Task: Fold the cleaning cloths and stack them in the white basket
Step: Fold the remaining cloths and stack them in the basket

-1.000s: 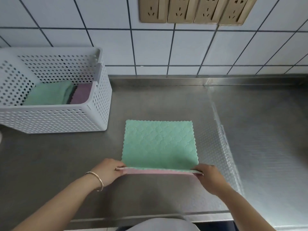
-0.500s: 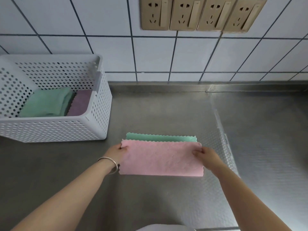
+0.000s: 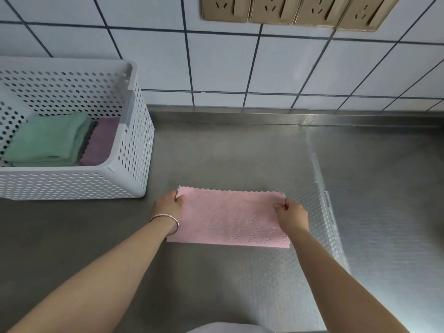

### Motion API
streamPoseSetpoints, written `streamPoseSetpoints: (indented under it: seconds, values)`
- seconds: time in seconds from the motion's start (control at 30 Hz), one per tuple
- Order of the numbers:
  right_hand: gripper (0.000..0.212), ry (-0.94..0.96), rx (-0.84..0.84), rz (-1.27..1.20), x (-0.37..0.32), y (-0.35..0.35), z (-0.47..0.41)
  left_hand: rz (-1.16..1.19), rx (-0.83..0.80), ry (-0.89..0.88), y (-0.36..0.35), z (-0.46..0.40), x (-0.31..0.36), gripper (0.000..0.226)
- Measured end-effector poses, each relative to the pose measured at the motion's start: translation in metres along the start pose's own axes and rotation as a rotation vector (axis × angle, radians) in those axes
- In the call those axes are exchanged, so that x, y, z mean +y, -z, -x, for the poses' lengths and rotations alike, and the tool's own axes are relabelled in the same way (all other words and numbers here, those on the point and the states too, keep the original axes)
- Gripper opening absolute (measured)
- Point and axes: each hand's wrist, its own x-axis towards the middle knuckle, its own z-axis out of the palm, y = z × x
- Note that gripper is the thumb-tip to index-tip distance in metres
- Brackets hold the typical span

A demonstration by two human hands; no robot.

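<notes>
Pink folded cloth (image 3: 228, 218) stretches sideways between your left hand (image 3: 168, 206) and right hand (image 3: 292, 216), each pinching a far corner.

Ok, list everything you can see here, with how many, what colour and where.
pink cloth: one, pink, folded in half on the counter, centre
basket: one, white, perforated, on the counter at left
green cloths: folded stack, count unclear, green, in the basket
purple cloth: one, purple, in the basket, right of the green cloths
counter: one, steel grey
sockets: four, gold, on the tiled wall
bracelet: one, silver, left wrist
left hand: pinches the pink cloth's far left corner
right hand: pinches its far right corner
</notes>
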Motion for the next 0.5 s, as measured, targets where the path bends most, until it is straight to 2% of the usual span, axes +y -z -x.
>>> streamPoseSetpoints:
  seconds: [0.23,0.33,0.4,0.43,0.5]
  values:
    - [0.028,-0.061,0.068,-0.146,-0.001,0.001,0.008,-0.141,0.069,-0.039,-0.001,0.0,0.003,0.033]
    - [0.034,-0.101,0.095,-0.205,0.006,0.002,0.014,-0.136,0.233,-0.08,-0.002,0.011,0.003,0.034]
    - [0.039,-0.15,0.102,-0.153,0.014,0.001,0.019,-0.184,0.396,-0.295,-0.009,0.018,0.0,0.041]
    - [0.039,-0.174,0.103,-0.123,0.017,-0.001,0.023,-0.251,0.42,-0.418,-0.015,0.023,0.0,0.047]
    - [0.038,-0.194,0.1,-0.073,0.023,-0.006,0.03,-0.407,0.304,-0.616,-0.03,0.036,0.004,0.053]
